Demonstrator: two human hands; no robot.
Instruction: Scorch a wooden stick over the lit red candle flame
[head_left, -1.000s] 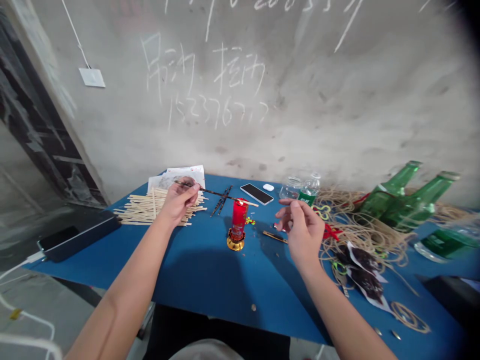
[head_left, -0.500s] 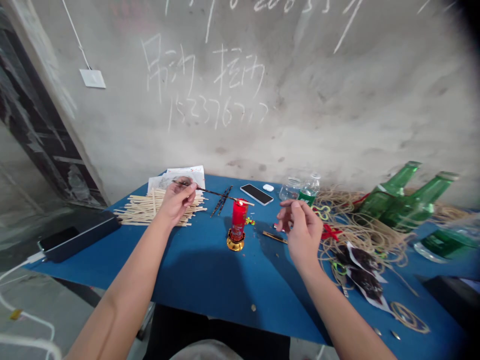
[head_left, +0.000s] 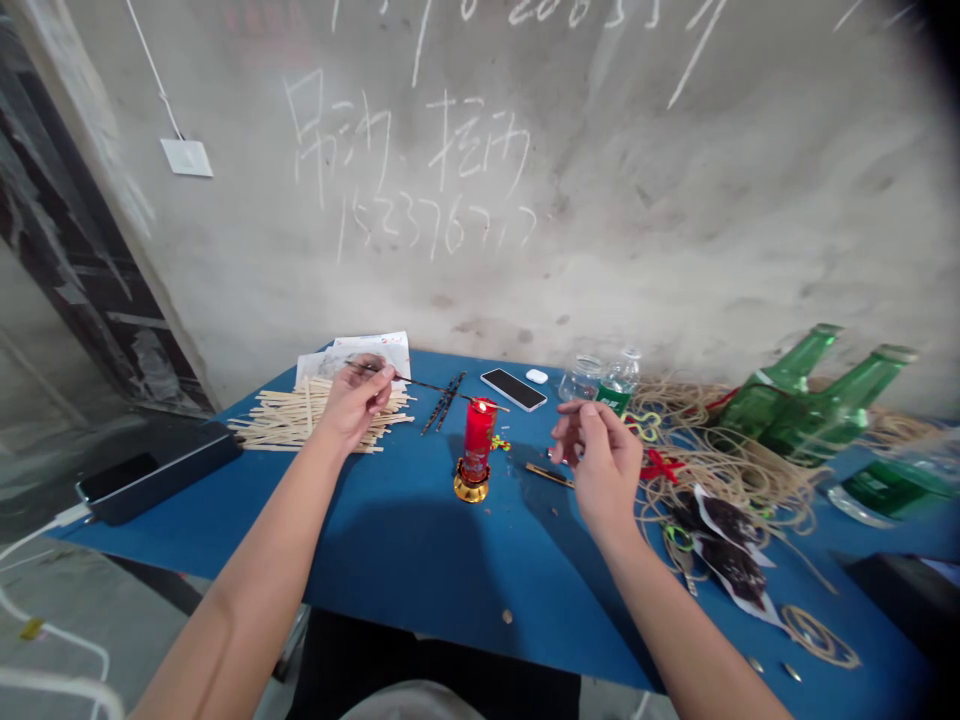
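Note:
My left hand (head_left: pixel 361 395) is closed in a pinch on a thin wooden stick (head_left: pixel 427 386), mostly darkened, with a pale far end. The stick reaches rightward across the top of a lit red candle (head_left: pixel 478 440), at the flame. The candle stands upright in a gold-coloured holder (head_left: pixel 471 488). To the candle's right, my right hand (head_left: pixel 600 455) hovers above the table with loosely curled fingers, apart from the stick's end; I see nothing in it. Two dark-marked sticks (head_left: pixel 444 402) lie behind the candle. Under and beside my left hand is a pile of pale sticks (head_left: pixel 281 420).
A phone (head_left: pixel 514 389) and white earbud case (head_left: pixel 536 376) lie at the back of the blue table (head_left: pixel 405 560). On the right are tangled cord (head_left: pixel 780 490), green bottles (head_left: pixel 795 390), a clear jar (head_left: pixel 581 378) and dark lumps on white paper (head_left: pixel 731 570). A black box (head_left: pixel 157 470) sits left.
My right hand has shifted very slightly left. My left hand and the stick over the candle are almost unmoved.

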